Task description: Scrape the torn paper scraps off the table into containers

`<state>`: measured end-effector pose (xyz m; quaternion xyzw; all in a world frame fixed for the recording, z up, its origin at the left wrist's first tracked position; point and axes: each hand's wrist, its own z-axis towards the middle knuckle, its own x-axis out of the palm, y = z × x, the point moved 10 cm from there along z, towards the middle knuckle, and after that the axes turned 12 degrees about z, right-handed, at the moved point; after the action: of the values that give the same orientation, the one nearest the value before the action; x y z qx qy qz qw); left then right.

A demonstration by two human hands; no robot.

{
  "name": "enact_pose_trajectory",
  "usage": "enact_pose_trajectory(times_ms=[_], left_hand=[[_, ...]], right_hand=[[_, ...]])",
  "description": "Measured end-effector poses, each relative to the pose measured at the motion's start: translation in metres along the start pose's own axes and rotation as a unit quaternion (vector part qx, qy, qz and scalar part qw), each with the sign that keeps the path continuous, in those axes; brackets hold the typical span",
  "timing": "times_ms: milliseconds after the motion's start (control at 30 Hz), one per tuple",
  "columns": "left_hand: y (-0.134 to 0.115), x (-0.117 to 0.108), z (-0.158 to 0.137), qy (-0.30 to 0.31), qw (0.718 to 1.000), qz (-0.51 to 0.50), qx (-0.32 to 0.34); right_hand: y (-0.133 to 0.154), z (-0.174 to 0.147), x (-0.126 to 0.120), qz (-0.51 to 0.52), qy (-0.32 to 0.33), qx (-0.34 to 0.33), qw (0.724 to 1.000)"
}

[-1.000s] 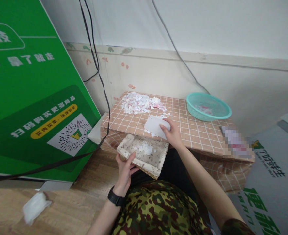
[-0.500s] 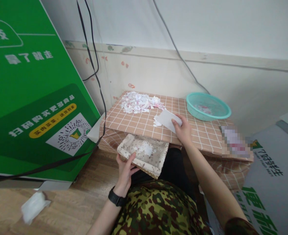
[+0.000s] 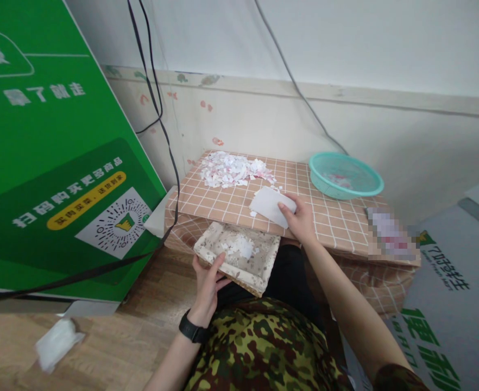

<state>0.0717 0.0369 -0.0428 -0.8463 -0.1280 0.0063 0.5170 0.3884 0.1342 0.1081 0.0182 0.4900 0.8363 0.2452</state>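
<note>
- While the left hand [image 3: 207, 279] grips the tray [image 3: 259, 266] by its near left side, thumb over the rim and fingers underneath, the right hand [image 3: 300, 218] pinches a card [image 3: 269, 205] at its right end, thumb on top and fingers partly hidden
- Card: white, beyond the tray and slightly right of it, above the near part of the table [image 3: 333, 217]; cannot tell whether it touches
- Scraps [image 3: 241, 247]: a small white heap inside the tray, near its middle
- Bits [image 3: 253, 214]: a few white ones at the card's left edge, just beyond the tray
- Pile [image 3: 227, 169]: white with some pink, on the table, straight beyond the tray
- Basin [image 3: 333, 188]: turquoise, on the table, beyond the tray and well right of it, pinkish pieces [image 3: 339, 180] inside
- Packet [image 3: 58, 343]: on the floor [image 3: 113, 347], well left of the tray
</note>
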Motion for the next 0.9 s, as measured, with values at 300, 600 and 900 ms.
enact_pose_trajectory(times_ms=[300,600,900], left_hand=[[-0.002,-0.002,-0.002,-0.008,1.000,0.007,0.000],[0.000,-0.001,0.000,-0.001,1.000,-0.002,0.001],[-0.002,-0.002,0.000,0.000,1.000,0.007,0.003]], right_hand=[[0.008,0.008,-0.015,-0.085,-0.031,-0.032,0.995],[0.008,0.001,0.006,-0.041,0.007,-0.039,0.998],[0.003,0.009,0.010,-0.036,0.016,-0.027,0.999]])
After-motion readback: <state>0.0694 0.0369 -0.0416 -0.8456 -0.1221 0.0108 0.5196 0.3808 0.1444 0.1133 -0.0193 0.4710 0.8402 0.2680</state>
